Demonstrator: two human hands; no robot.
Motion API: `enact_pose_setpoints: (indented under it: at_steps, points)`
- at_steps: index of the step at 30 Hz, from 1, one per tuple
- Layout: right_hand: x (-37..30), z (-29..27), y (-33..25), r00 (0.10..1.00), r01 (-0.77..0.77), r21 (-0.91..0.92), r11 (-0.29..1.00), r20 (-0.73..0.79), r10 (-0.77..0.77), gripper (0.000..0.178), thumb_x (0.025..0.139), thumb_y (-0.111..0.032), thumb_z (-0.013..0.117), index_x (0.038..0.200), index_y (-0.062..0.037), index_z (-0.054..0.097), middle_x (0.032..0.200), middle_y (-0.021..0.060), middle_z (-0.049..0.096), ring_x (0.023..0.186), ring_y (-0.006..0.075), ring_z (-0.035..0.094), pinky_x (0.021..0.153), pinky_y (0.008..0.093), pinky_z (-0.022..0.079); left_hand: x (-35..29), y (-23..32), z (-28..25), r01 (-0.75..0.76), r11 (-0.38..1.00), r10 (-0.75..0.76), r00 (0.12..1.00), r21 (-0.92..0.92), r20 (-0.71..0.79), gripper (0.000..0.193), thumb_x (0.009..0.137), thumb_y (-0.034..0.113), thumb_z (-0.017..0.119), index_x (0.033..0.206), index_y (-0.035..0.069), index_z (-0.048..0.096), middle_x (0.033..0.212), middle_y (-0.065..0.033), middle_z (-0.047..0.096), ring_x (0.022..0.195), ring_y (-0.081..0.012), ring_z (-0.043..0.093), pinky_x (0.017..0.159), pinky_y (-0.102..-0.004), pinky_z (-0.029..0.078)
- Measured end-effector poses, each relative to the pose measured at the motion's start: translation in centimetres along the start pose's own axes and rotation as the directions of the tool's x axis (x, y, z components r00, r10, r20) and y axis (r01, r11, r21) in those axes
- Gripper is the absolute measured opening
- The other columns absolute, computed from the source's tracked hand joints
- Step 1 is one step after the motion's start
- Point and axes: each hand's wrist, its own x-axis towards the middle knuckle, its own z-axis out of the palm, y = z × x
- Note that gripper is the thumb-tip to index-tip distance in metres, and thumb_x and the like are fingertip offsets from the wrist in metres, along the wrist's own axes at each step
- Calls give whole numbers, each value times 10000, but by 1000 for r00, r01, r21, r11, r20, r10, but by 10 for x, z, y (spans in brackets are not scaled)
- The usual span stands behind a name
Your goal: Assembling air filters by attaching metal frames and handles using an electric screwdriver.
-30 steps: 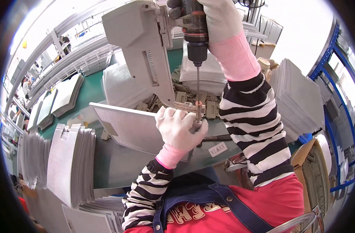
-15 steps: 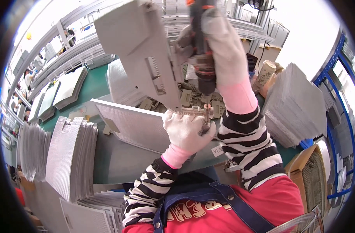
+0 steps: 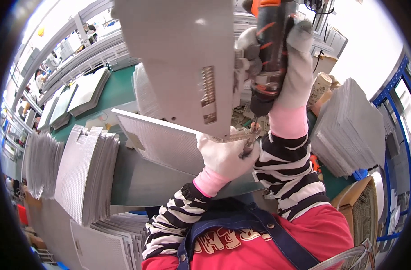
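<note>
Wearing a white glove, my left hand point(image 3: 224, 155) is closed around the lower end of a grey metal panel point(image 3: 176, 67), which rises upright toward the top of the view. The panel has a slotted opening near that end, and small metal parts point(image 3: 250, 138) sit along its lower edge by my fingertips. My right hand point(image 3: 294, 74), also gloved, grips a black and orange power screwdriver point(image 3: 269, 54). Its bit points down at those parts beside my left fingers. Whether the tip touches a screw, I cannot make out. Behind my left hand a framed mesh panel point(image 3: 158, 137) leans on the table.
Stacked mesh sheets point(image 3: 86, 171) stand at the left edge, with another tall stack point(image 3: 345, 130) on the right. Loose small parts point(image 3: 239, 118) lie behind my hands. More panels point(image 3: 89, 92) rest on the green tabletop point(image 3: 124, 81) farther off. A cardboard box point(image 3: 349, 198) is at the lower right.
The grey panel has swung so that more of its flat face shows. The screwdriver and my right hand have shifted right, with the tool tilted more. My left hand keeps its hold.
</note>
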Motion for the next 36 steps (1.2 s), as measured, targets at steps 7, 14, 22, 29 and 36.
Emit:
enact_pose_setpoints:
  at_steps: [7,14,22,29,36]
  points:
    - [15,-42,-67,893,270,-286,920,-282,-350,360,900,-382,514,1015,-41,514,806,43,604,621,119,590,533,231,490,-7,-69,-84,240,912,-160,954,332,-253,88,652,86,690,659,36,618,875,-96,589,862,-258,552,767,-403,409]
    - [22,-80,-34,971,16,-416,909,-210,-113,438,905,-430,490,976,-6,575,786,61,623,542,60,527,445,149,388,-87,-119,-197,456,26,-998,64,-890,4,380,914,144,486,1251,-21,424,1148,-175,520,1065,-281,535,902,-384,465]
    - [20,-49,-27,956,72,-448,891,-222,-189,385,882,-445,546,1045,-103,478,724,20,580,573,82,559,470,183,435,-32,-136,-260,506,423,-829,550,-752,-96,411,978,224,372,1321,-1,406,1282,-128,487,1150,-197,491,996,-342,385]
    - [0,-39,-49,931,-51,-481,876,-341,-133,463,859,-516,547,1063,-109,465,728,22,571,587,87,564,491,191,441,-40,-54,-127,292,566,-375,924,-771,75,268,940,237,477,1097,20,474,1071,-100,517,1057,-213,533,921,-353,424]
    - [2,-32,-37,948,-100,-292,951,-319,2,449,851,-503,572,1043,-111,465,741,21,577,580,88,559,481,201,447,-41,-67,-86,735,659,-523,601,-160,604,324,716,32,665,1032,31,591,1054,-84,630,920,-163,591,862,-282,427]
